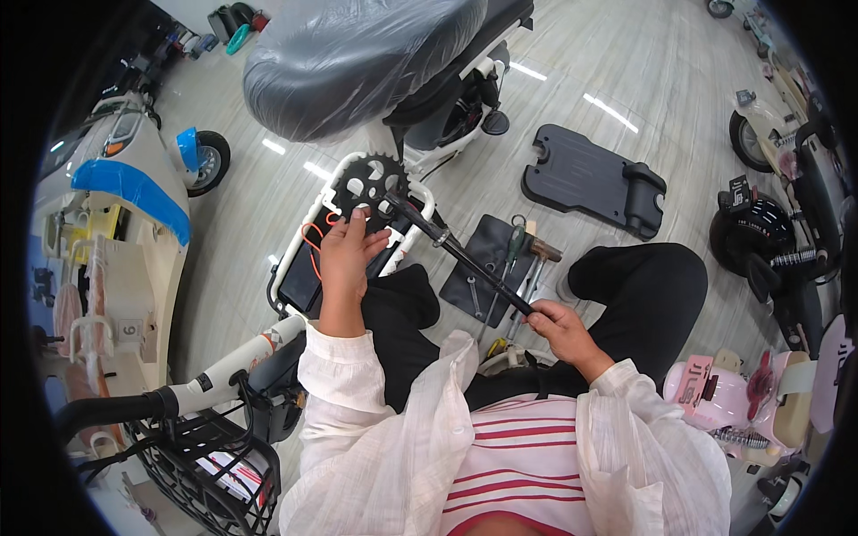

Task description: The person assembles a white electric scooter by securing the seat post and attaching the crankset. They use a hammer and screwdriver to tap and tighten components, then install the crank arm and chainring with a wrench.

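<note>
A black toothed chainring (369,186) sits on the side of a white scooter frame (304,234). My left hand (347,253) rests flat on the frame just below the chainring, fingertips touching its lower edge, near an orange wire (311,243). My right hand (556,323) grips the end of a long black wrench (456,250), whose far end reaches the chainring's centre. My knees in black trousers (643,295) are below.
A black mat with hand tools (500,263) lies on the floor between my hands. A black footboard panel (590,179) lies beyond it. The plastic-wrapped seat (357,58) looms above. Other scooters stand left and right, and a black wire basket (206,464) at lower left.
</note>
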`<state>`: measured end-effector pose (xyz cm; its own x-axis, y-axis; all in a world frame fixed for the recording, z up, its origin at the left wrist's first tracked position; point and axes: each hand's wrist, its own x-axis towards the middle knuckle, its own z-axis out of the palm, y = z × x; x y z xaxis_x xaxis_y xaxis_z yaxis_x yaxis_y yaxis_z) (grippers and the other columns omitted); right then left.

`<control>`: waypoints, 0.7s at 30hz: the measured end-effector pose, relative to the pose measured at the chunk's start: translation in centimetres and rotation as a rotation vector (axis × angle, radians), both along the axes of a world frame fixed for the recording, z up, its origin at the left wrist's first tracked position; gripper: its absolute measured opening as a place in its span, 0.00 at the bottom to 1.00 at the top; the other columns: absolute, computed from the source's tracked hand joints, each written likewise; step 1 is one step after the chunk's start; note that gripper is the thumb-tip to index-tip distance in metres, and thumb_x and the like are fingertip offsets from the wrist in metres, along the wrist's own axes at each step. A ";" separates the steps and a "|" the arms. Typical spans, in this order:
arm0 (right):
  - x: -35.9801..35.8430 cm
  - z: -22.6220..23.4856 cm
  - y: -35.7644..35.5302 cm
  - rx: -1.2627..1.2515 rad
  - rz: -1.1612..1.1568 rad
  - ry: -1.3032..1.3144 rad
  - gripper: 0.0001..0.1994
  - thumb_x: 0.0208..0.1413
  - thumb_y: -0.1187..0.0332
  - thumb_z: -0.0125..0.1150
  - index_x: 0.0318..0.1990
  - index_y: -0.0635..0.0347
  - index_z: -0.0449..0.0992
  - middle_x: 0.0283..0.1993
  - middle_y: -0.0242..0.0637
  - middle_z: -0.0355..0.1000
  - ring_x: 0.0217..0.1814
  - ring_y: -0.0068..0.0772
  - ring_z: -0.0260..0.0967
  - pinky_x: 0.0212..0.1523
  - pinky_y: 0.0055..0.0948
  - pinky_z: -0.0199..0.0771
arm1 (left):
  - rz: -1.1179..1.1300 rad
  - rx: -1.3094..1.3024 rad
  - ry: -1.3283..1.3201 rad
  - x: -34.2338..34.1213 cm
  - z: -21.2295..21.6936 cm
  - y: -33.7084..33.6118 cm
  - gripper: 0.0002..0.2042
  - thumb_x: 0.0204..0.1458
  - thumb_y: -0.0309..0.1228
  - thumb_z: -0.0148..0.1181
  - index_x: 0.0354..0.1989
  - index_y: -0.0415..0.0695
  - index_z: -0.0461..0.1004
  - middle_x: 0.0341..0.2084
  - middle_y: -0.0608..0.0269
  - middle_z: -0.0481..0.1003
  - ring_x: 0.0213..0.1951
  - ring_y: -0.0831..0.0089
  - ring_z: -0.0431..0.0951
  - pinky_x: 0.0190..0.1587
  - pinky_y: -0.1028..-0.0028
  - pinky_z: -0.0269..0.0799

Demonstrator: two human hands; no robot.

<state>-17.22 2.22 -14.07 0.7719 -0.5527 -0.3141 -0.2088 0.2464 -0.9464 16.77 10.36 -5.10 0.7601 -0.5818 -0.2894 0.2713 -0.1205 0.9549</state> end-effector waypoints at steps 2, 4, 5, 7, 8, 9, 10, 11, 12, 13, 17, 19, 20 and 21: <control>0.1 -0.1 0.0 0.013 -0.002 0.006 0.12 0.62 0.65 0.55 0.41 0.67 0.77 0.35 0.32 0.73 0.40 0.21 0.67 0.44 0.24 0.67 | -0.020 0.025 -0.081 -0.6 0.0 -0.3 0.20 0.62 0.40 0.54 0.48 0.31 0.72 0.39 0.55 0.76 0.35 0.67 0.82 0.36 0.76 0.79; 0.2 -0.2 0.0 0.026 0.002 0.015 0.12 0.62 0.65 0.55 0.41 0.66 0.77 0.34 0.31 0.72 0.39 0.21 0.66 0.44 0.24 0.66 | -0.020 0.033 -0.141 -1.1 0.0 -0.6 0.20 0.62 0.40 0.55 0.47 0.31 0.74 0.38 0.55 0.77 0.34 0.68 0.82 0.36 0.76 0.79; 0.3 -0.4 0.0 0.031 0.007 0.020 0.12 0.62 0.65 0.55 0.40 0.66 0.77 0.34 0.31 0.72 0.39 0.21 0.66 0.44 0.24 0.66 | -0.016 0.030 -0.163 -1.2 0.0 -0.7 0.19 0.62 0.39 0.55 0.45 0.31 0.75 0.37 0.55 0.77 0.34 0.69 0.82 0.36 0.76 0.79; 0.4 -0.4 0.2 0.044 0.008 0.019 0.12 0.62 0.64 0.55 0.40 0.66 0.77 0.33 0.30 0.71 0.38 0.21 0.65 0.43 0.23 0.66 | -0.008 0.025 -0.207 -1.4 0.1 -0.8 0.18 0.61 0.39 0.56 0.43 0.31 0.76 0.35 0.56 0.78 0.33 0.70 0.82 0.35 0.77 0.79; 0.5 -0.3 0.2 0.049 0.003 0.017 0.12 0.62 0.64 0.55 0.40 0.66 0.77 0.33 0.30 0.71 0.38 0.21 0.65 0.43 0.23 0.66 | -0.010 0.038 -0.249 -1.4 0.0 -0.9 0.18 0.61 0.39 0.56 0.42 0.31 0.77 0.34 0.56 0.78 0.32 0.71 0.82 0.35 0.77 0.78; 0.5 -0.3 0.2 0.054 -0.002 0.014 0.12 0.62 0.64 0.55 0.40 0.65 0.77 0.33 0.30 0.71 0.38 0.20 0.64 0.42 0.23 0.66 | -0.012 0.051 -0.291 -1.4 -0.1 -1.0 0.18 0.61 0.39 0.56 0.41 0.31 0.77 0.32 0.56 0.78 0.31 0.72 0.82 0.35 0.78 0.78; 0.5 -0.4 0.2 0.043 -0.006 0.005 0.12 0.62 0.64 0.55 0.40 0.65 0.77 0.33 0.29 0.71 0.38 0.20 0.64 0.42 0.23 0.65 | -0.015 0.065 -0.332 -1.4 -0.2 -1.0 0.18 0.61 0.39 0.57 0.40 0.31 0.78 0.31 0.56 0.78 0.31 0.73 0.82 0.35 0.78 0.78; 0.6 -0.4 0.2 0.033 -0.008 -0.007 0.12 0.62 0.64 0.55 0.40 0.65 0.77 0.33 0.29 0.70 0.38 0.20 0.64 0.42 0.23 0.65 | -0.014 0.076 -0.362 -1.4 -0.3 -1.0 0.18 0.60 0.38 0.57 0.40 0.31 0.78 0.30 0.57 0.78 0.31 0.74 0.82 0.34 0.78 0.78; 0.7 -0.4 0.2 0.023 -0.009 -0.018 0.12 0.62 0.64 0.56 0.40 0.65 0.77 0.33 0.29 0.70 0.38 0.20 0.63 0.42 0.23 0.65 | -0.014 0.087 -0.391 -1.3 -0.4 -0.9 0.17 0.60 0.38 0.57 0.40 0.31 0.78 0.29 0.57 0.78 0.30 0.74 0.81 0.34 0.78 0.77; 0.8 -0.3 0.2 0.033 -0.011 -0.022 0.12 0.62 0.64 0.56 0.40 0.65 0.77 0.33 0.29 0.70 0.38 0.19 0.63 0.42 0.23 0.65 | -0.013 0.098 -0.420 -1.3 -0.4 -0.9 0.17 0.60 0.38 0.58 0.40 0.32 0.78 0.27 0.58 0.78 0.30 0.75 0.81 0.33 0.78 0.77; 0.8 -0.6 0.2 0.054 -0.011 -0.026 0.12 0.62 0.64 0.55 0.40 0.65 0.77 0.33 0.29 0.71 0.38 0.20 0.64 0.42 0.23 0.65 | -0.021 0.127 -0.514 -1.3 -0.7 -1.0 0.16 0.60 0.37 0.57 0.40 0.33 0.79 0.26 0.60 0.78 0.30 0.75 0.81 0.34 0.78 0.77; 0.7 -0.8 0.2 0.047 -0.009 -0.026 0.12 0.62 0.64 0.55 0.40 0.65 0.77 0.33 0.29 0.71 0.38 0.20 0.64 0.42 0.23 0.66 | -0.039 0.153 -0.539 -1.3 -0.7 -1.0 0.15 0.61 0.37 0.57 0.42 0.34 0.78 0.28 0.62 0.78 0.32 0.73 0.82 0.34 0.78 0.77; 0.7 -0.8 0.1 0.040 -0.008 -0.026 0.12 0.62 0.64 0.55 0.40 0.65 0.77 0.33 0.29 0.71 0.38 0.19 0.64 0.42 0.23 0.66 | -0.041 0.147 -0.554 -1.3 -0.7 -1.0 0.15 0.61 0.37 0.57 0.42 0.34 0.79 0.28 0.62 0.78 0.32 0.73 0.82 0.34 0.78 0.77; 0.7 -0.8 0.1 0.033 -0.007 -0.025 0.12 0.62 0.64 0.55 0.40 0.65 0.77 0.33 0.29 0.71 0.38 0.19 0.64 0.43 0.23 0.66 | -0.043 0.141 -0.570 -1.5 -0.6 -1.1 0.15 0.61 0.37 0.57 0.42 0.34 0.79 0.28 0.61 0.78 0.32 0.73 0.82 0.34 0.78 0.77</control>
<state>-16.47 2.29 -14.87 0.7763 -0.5475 -0.3125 -0.1831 0.2784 -0.9428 15.29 9.31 -5.67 0.7949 -0.6013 0.0812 -0.2882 -0.2564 0.9226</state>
